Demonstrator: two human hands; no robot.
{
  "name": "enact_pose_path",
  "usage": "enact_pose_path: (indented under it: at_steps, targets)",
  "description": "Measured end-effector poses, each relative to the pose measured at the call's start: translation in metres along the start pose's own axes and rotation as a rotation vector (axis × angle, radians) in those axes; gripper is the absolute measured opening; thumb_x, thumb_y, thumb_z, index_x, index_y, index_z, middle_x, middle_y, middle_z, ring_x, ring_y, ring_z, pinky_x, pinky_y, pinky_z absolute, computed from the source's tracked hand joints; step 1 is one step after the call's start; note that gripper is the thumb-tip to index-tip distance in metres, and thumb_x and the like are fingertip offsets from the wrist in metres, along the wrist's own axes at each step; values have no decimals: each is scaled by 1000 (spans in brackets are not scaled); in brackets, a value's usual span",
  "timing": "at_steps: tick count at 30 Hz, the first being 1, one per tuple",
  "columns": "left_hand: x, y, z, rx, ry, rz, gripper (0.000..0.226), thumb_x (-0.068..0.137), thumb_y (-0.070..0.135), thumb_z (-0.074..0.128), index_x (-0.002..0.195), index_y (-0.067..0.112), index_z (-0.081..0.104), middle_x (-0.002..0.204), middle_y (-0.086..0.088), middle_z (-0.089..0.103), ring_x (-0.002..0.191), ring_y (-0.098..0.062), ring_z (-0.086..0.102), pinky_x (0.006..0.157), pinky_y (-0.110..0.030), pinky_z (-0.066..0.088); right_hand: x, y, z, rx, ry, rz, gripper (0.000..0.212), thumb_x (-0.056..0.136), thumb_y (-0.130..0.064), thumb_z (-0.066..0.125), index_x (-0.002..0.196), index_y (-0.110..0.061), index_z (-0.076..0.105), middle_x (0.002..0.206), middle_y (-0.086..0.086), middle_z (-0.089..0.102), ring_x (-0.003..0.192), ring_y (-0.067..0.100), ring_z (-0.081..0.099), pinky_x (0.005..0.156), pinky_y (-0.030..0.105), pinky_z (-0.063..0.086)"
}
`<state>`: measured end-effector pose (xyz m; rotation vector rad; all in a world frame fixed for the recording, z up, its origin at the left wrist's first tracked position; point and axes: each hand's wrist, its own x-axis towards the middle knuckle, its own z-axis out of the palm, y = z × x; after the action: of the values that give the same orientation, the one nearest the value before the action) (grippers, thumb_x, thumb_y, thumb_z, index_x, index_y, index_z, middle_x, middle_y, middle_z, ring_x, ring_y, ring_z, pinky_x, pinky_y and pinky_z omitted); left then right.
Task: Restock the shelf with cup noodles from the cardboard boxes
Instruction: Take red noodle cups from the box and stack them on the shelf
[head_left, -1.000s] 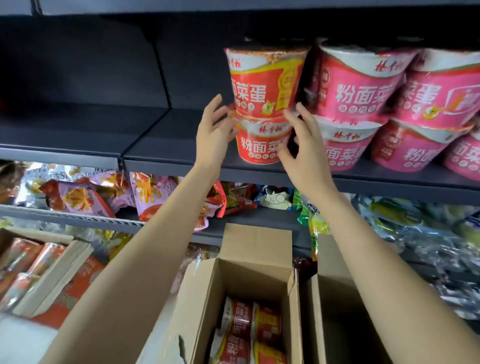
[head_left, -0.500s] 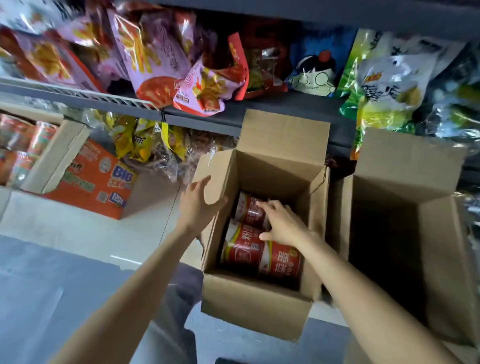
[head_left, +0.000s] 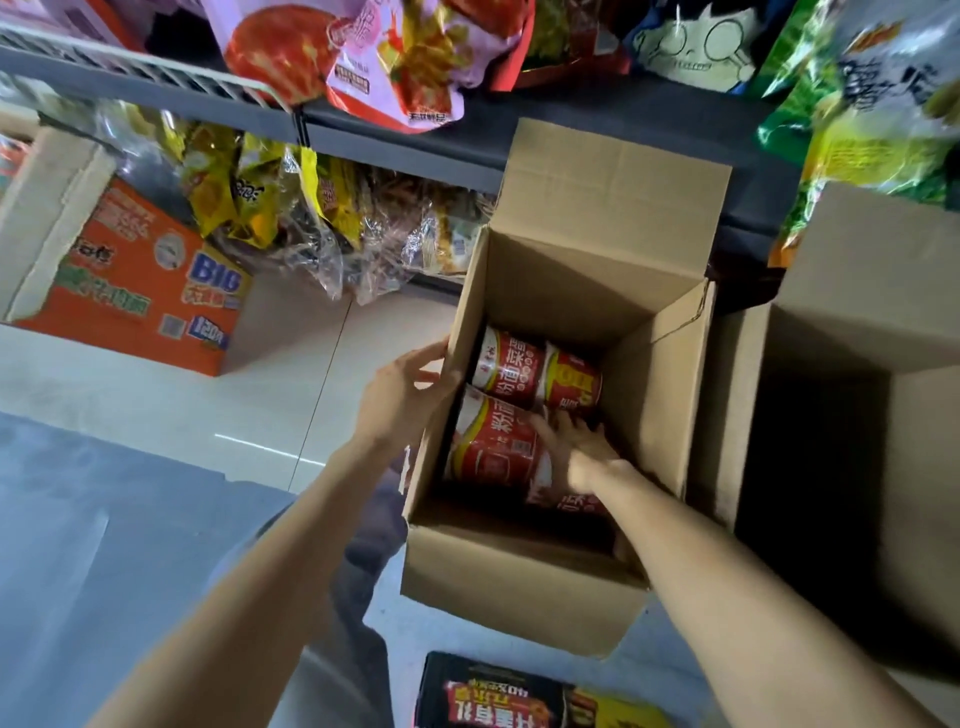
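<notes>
Red-white cup noodles (head_left: 498, 441); brown cardboard box (head_left: 524, 587).

Box (head_left: 524, 582) under both hands: plain brown corrugated cardboard, matt, creased flaps. Cups (head_left: 511, 366) inside by right hand (head_left: 582, 457): glossy printed film wrap, red w/ white. Left hand (head_left: 400, 400) on box's matt edge. Floor (head_left: 322, 364) left of it: smooth pale tile, slight sheen. Bags (head_left: 322, 223) above: shiny crinkled clear plastic. Carton (head_left: 145, 280) far left: printed orange card, semi-gloss. Shelf (head_left: 395, 156) edge: dark matt metal.

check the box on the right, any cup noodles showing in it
No, the box on the right shows only bare cardboard and dark shadow inside, while the red cup noodles lie in the middle box.
</notes>
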<state>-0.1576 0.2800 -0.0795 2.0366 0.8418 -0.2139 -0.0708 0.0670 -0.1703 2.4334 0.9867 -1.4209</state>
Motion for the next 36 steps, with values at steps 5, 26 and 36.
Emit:
enact_pose_path:
  at_steps: [5, 26, 36]
  targets:
    - [-6, 6, 3, 5, 40, -10, 41, 91, 33, 61, 131, 33, 55, 116, 1, 68, 100, -16, 67, 82, -35, 55, -6, -2, -6, -83, 93, 18, 90, 83, -56, 59, 150, -34, 3, 155, 16, 11, 139, 40, 19, 113, 55, 20]
    - [-57, 34, -14, -501, -138, 246, 110, 54, 67, 77, 146, 42, 21, 151, 9, 34, 137, -5, 33, 108, -24, 30, -157, -22, -128, 897, 687, -267, 111, 54, -49, 84, 143, -34, 20, 124, -27, 39, 113, -3, 45, 98, 27, 42]
    - [-63, 54, -37, -701, 43, 338, 130, 52, 47, 88, 142, 41, -4, 141, 5, 40, 125, -11, 52, 91, -25, 50, -153, -67, -150, 1106, 544, -445, 99, 74, -39, 72, 150, -30, 9, 149, -6, 34, 121, 0, 42, 90, 7, 41]
